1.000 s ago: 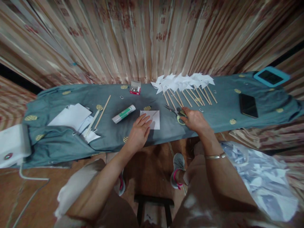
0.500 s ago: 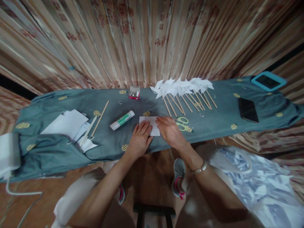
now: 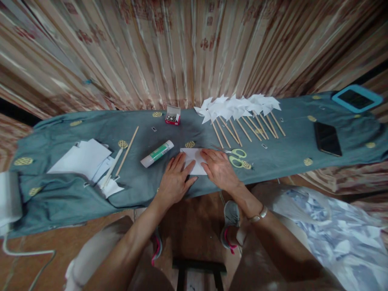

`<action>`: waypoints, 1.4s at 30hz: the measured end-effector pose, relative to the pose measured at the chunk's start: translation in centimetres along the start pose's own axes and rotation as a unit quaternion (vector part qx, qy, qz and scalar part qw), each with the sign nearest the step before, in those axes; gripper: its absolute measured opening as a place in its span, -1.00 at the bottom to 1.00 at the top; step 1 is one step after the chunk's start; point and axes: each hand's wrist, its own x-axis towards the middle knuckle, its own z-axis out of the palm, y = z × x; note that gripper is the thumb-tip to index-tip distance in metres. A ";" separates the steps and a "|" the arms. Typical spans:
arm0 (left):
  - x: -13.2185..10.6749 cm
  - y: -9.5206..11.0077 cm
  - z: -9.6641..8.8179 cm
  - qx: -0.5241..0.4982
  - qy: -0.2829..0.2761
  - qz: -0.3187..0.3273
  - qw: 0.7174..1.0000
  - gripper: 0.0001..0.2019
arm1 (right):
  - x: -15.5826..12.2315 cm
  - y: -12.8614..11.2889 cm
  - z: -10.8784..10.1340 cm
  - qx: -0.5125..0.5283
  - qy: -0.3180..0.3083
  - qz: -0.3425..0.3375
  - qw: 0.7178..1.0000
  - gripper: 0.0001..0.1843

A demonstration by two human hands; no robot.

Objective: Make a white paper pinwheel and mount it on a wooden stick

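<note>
A small white paper square (image 3: 196,157) lies flat near the front edge of the cloth-covered table. My left hand (image 3: 175,180) rests at its left side, fingers apart and thumb stretched over the near edge. Across the paper's right side lies my right hand (image 3: 218,166), open, fingertips on the sheet. Green-handled scissors (image 3: 238,158) lie just right of that hand, their blades partly behind it. On the left, a glue stick (image 3: 157,153) with a green label lies on its side.
White paper pinwheels (image 3: 236,108) on wooden sticks lie in a row at the back. Nearby stands a small open red box (image 3: 172,117) of metal pins. Paper sheets (image 3: 81,159), a loose stick (image 3: 127,150), a phone (image 3: 327,138) and a blue-framed tablet (image 3: 357,99) lie around.
My left hand has drawn back toward the paper's left edge with its fingers more spread, uncovering more of the sheet. My right hand stays on the right side; the view has shifted slightly.
</note>
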 end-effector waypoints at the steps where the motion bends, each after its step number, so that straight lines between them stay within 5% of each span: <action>1: 0.1 0.0 0.0 -0.003 0.001 -0.001 1.000 -0.52 | 0.0 0.0 0.1 0.004 0.001 0.003 1.000 -0.57; 14: 0.5 -1.1 -0.1 -0.009 0.031 -0.015 0.999 -0.59 | 0.0 0.3 0.3 0.038 0.010 0.021 0.999 -0.58; 24: -0.4 -2.2 -1.9 -0.021 0.142 -0.009 0.990 -0.79 | -0.1 0.4 0.5 0.051 0.008 0.022 0.998 -0.57; 30: -1.5 -5.4 -4.1 0.025 0.202 -0.156 0.967 -0.59 | -0.2 0.5 0.7 0.060 0.009 0.022 0.998 -0.57; 35: -2.3 -7.5 -4.2 0.021 0.131 -0.198 0.971 -0.66 | -0.2 0.5 0.7 0.061 0.010 0.019 0.998 -0.57; 42: -1.0 -5.7 -4.3 -0.129 0.150 -0.249 0.948 -0.70 | 0.0 0.3 0.4 0.084 0.054 0.027 0.995 -0.58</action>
